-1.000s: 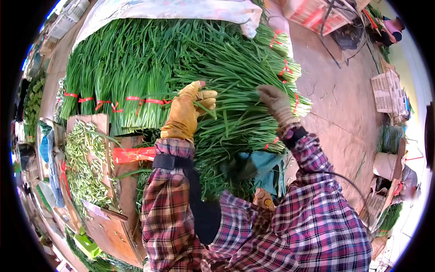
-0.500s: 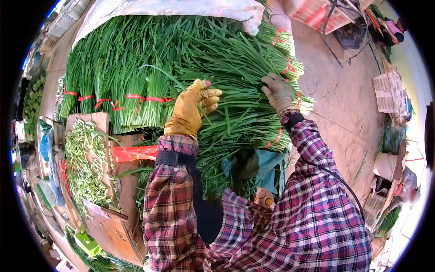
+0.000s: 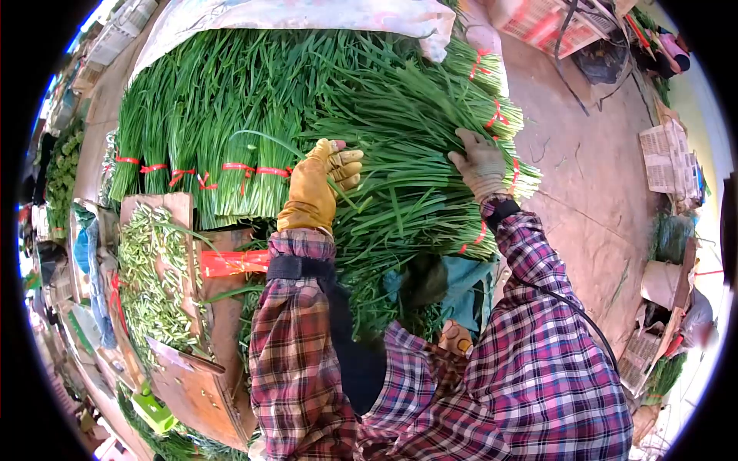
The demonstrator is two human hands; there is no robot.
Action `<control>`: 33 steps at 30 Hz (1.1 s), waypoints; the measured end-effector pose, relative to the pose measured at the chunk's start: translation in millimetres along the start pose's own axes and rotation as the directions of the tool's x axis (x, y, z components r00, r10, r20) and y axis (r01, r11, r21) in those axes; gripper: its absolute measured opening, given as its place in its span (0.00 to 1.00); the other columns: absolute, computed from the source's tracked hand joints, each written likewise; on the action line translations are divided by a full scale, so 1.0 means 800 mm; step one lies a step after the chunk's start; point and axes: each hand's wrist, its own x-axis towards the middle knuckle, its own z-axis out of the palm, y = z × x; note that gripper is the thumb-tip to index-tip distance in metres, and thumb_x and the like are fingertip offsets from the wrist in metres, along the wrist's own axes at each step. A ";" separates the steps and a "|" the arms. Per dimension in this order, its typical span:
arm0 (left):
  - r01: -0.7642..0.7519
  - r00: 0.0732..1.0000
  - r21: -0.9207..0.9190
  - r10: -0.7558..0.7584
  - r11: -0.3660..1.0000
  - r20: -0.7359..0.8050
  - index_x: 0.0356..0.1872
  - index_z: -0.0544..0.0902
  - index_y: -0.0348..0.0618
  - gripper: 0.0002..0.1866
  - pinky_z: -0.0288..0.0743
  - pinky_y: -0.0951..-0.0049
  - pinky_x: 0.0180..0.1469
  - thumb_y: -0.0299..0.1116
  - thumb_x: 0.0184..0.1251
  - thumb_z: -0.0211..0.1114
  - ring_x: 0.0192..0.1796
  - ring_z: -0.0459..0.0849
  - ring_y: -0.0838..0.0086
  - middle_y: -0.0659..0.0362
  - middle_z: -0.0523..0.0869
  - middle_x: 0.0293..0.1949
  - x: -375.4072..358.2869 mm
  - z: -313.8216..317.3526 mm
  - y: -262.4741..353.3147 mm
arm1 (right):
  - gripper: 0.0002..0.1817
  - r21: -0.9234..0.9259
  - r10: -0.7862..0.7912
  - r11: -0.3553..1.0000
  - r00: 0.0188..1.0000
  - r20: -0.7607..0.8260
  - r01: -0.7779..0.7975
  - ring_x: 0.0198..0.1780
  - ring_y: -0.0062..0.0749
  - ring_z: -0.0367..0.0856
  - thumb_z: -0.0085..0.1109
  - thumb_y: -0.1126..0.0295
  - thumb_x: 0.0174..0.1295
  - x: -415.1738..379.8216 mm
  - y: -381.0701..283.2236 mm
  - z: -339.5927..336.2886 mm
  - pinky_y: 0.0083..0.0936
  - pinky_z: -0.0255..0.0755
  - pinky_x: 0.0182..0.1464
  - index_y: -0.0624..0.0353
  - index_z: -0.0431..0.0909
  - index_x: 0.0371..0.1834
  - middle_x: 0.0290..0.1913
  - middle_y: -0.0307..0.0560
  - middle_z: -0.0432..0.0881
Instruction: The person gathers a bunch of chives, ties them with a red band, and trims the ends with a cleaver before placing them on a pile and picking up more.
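Note:
My left hand, in a yellow work glove, is closed with its fingers curled round a long green chive stalk. The stalk's ends stick out on both sides of the glove. My right hand, in a grey-beige glove, lies on the loose garlic chives near their pale cut ends. Its thumb stands apart from the fingers, and it grips nothing that I can see. To the left stand several chive bundles bound with red ties. More tied bundles lie stacked under and beyond my right hand.
White sheeting covers the far edge of the pile. At left, a wooden board carries cut stalk ends, a knife and red ties. Crates stand along the right of the floor.
My right hand has shifted slightly on the chives, and its thumb is now more spread. The left hand keeps the stalk. The whole view has moved a little.

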 end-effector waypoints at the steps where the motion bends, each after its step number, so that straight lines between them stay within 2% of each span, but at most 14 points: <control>1: -0.006 1.000 -0.002 0.006 1.000 -0.013 0.46 0.73 0.38 0.17 0.78 0.73 0.32 0.43 0.71 0.48 0.29 0.80 0.72 0.52 0.83 0.36 0.001 -0.001 0.000 | 0.17 0.021 -0.020 1.000 0.999 -0.034 0.021 0.42 0.42 0.78 0.63 0.60 0.49 -0.001 0.002 0.002 0.35 0.71 0.44 0.48 0.73 0.43 0.45 0.42 0.77; 3: -0.013 1.000 -0.003 0.013 1.000 -0.026 0.46 0.73 0.38 0.17 0.78 0.72 0.33 0.43 0.71 0.48 0.30 0.80 0.72 0.52 0.83 0.37 0.002 -0.002 -0.001 | 0.20 0.052 -0.045 0.998 0.998 -0.037 0.047 0.45 0.42 0.77 0.63 0.62 0.49 -0.002 0.006 0.005 0.35 0.71 0.46 0.46 0.73 0.47 0.49 0.38 0.75; 9: 0.015 0.998 0.041 -0.013 0.999 -0.055 0.43 0.73 0.40 0.15 0.79 0.72 0.31 0.42 0.71 0.48 0.30 0.82 0.70 0.51 0.84 0.37 0.005 -0.004 -0.007 | 0.19 -0.011 -0.057 0.998 0.996 0.062 0.058 0.48 0.43 0.75 0.64 0.63 0.48 0.001 0.000 -0.005 0.35 0.70 0.47 0.47 0.75 0.45 0.54 0.38 0.72; 13: 0.033 0.999 0.037 -0.031 0.999 -0.036 0.42 0.73 0.41 0.14 0.79 0.72 0.31 0.42 0.71 0.48 0.30 0.82 0.71 0.51 0.84 0.37 0.008 -0.009 -0.010 | 0.17 0.020 -0.065 0.998 0.997 0.034 0.064 0.46 0.43 0.76 0.64 0.61 0.49 0.008 0.006 0.005 0.36 0.71 0.46 0.47 0.76 0.43 0.49 0.40 0.75; 15: 0.033 0.999 0.050 -0.031 0.998 -0.037 0.41 0.73 0.41 0.14 0.79 0.72 0.32 0.41 0.71 0.48 0.30 0.82 0.70 0.51 0.84 0.37 0.009 -0.010 -0.010 | 0.13 -0.076 0.155 0.987 0.956 0.248 -0.141 0.43 0.45 0.78 0.62 0.60 0.51 0.014 0.002 0.004 0.37 0.72 0.44 0.49 0.78 0.39 0.44 0.43 0.77; 16: 0.033 0.999 0.050 -0.031 0.998 -0.039 0.41 0.73 0.41 0.14 0.79 0.72 0.32 0.41 0.71 0.48 0.30 0.82 0.70 0.51 0.84 0.37 0.008 -0.010 -0.010 | 0.13 -0.075 0.154 0.987 0.956 0.249 -0.140 0.43 0.45 0.78 0.62 0.60 0.51 0.012 0.004 0.005 0.37 0.72 0.44 0.49 0.78 0.39 0.44 0.43 0.77; 18: 0.031 0.998 0.043 -0.028 0.999 -0.062 0.42 0.73 0.41 0.13 0.79 0.71 0.32 0.40 0.70 0.49 0.31 0.82 0.70 0.50 0.84 0.37 0.007 -0.011 -0.008 | 0.11 0.106 0.117 0.987 0.992 0.040 -0.121 0.40 0.46 0.78 0.61 0.60 0.52 0.006 0.010 0.009 0.37 0.73 0.42 0.50 0.79 0.36 0.41 0.46 0.78; 20: 0.037 0.996 0.042 -0.034 0.998 -0.083 0.42 0.73 0.41 0.12 0.79 0.71 0.32 0.39 0.69 0.49 0.32 0.82 0.69 0.51 0.84 0.37 0.010 -0.016 -0.012 | 0.09 0.110 0.163 0.979 0.984 0.078 -0.171 0.41 0.46 0.78 0.59 0.60 0.53 0.010 0.007 0.005 0.36 0.73 0.42 0.51 0.79 0.33 0.43 0.47 0.77; 22: 0.043 0.994 0.041 -0.038 0.998 -0.104 0.42 0.72 0.41 0.12 0.79 0.71 0.32 0.38 0.69 0.50 0.33 0.83 0.68 0.51 0.84 0.37 0.015 -0.021 -0.019 | 0.09 0.189 0.191 0.965 0.981 -0.024 -0.183 0.41 0.46 0.77 0.59 0.61 0.53 0.012 0.014 0.015 0.37 0.73 0.41 0.51 0.79 0.34 0.42 0.47 0.77; 24: 0.096 0.970 0.097 -0.071 0.991 -0.231 0.43 0.72 0.40 0.11 0.80 0.70 0.32 0.36 0.67 0.50 0.36 0.84 0.64 0.52 0.83 0.36 0.021 -0.023 -0.034 | 0.10 0.132 0.144 0.981 0.990 -0.009 -0.141 0.41 0.47 0.77 0.59 0.62 0.53 0.007 0.006 0.006 0.38 0.73 0.41 0.51 0.79 0.35 0.42 0.48 0.77; 26: 0.187 0.975 0.151 -0.164 0.971 -0.149 0.50 0.70 0.37 0.16 0.79 0.68 0.32 0.34 0.65 0.52 0.36 0.84 0.60 0.50 0.75 0.50 0.017 -0.020 -0.040 | 0.11 0.133 0.040 0.990 0.998 -0.040 -0.035 0.41 0.47 0.77 0.59 0.62 0.52 0.002 0.003 0.006 0.37 0.72 0.41 0.52 0.78 0.36 0.42 0.48 0.77; 28: 0.199 0.978 0.233 -0.178 0.952 -0.108 0.52 0.69 0.37 0.18 0.78 0.67 0.32 0.33 0.63 0.55 0.37 0.84 0.58 0.52 0.73 0.49 0.009 -0.003 -0.041 | 0.11 0.103 0.073 0.992 0.997 -0.025 -0.070 0.41 0.44 0.77 0.59 0.62 0.52 -0.002 -0.008 -0.003 0.36 0.72 0.42 0.50 0.78 0.37 0.41 0.46 0.77; 30: 0.184 0.983 0.224 -0.175 0.957 -0.061 0.54 0.68 0.37 0.20 0.77 0.67 0.30 0.33 0.62 0.57 0.36 0.84 0.60 0.53 0.74 0.47 0.026 -0.013 -0.057 | 0.11 -0.036 -0.159 0.987 0.960 -0.229 0.155 0.41 0.41 0.77 0.59 0.63 0.51 -0.004 -0.015 -0.009 0.35 0.72 0.42 0.48 0.78 0.38 0.40 0.42 0.77; 33: 0.219 0.975 0.293 -0.221 0.931 -0.025 0.56 0.67 0.37 0.23 0.76 0.68 0.29 0.33 0.61 0.60 0.32 0.83 0.64 0.53 0.77 0.47 0.030 -0.011 -0.061 | 0.12 0.012 -0.308 0.946 0.912 -0.271 0.323 0.39 0.40 0.77 0.59 0.65 0.51 -0.006 -0.037 -0.021 0.34 0.72 0.41 0.48 0.78 0.41 0.39 0.41 0.78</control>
